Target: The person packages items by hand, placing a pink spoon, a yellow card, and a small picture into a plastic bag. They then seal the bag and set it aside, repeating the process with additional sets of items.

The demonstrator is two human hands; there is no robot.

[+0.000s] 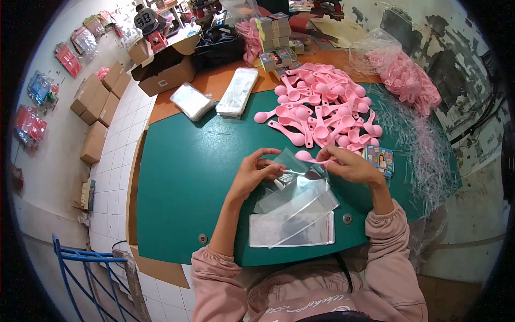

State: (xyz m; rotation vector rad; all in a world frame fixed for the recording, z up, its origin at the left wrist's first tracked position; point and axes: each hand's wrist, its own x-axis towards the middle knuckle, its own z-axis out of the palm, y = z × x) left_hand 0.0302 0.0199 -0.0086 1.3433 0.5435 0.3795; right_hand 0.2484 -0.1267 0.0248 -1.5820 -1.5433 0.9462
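Observation:
My right hand [351,165] pinches the handle of a pink measuring spoon [304,156], its bowl pointing left. My left hand [257,170] holds the edge of a clear plastic bag [292,162] between thumb and fingers, just left of the spoon. More clear plastic bags [292,228] lie overlapping on the green tabletop below my hands. Beyond them is a heap of pink measuring spoons [322,115]. A small stack of printed cards [380,160] lies beside my right hand, partly behind it.
Two stacks of clear bags [237,92] stand at the back. Behind are bundled printed cards [274,40], an open cardboard box [166,72] and a bag of pink spoons [405,75]. Loose plastic wrap [429,166] hangs over the right edge. A person [147,21] sits far back.

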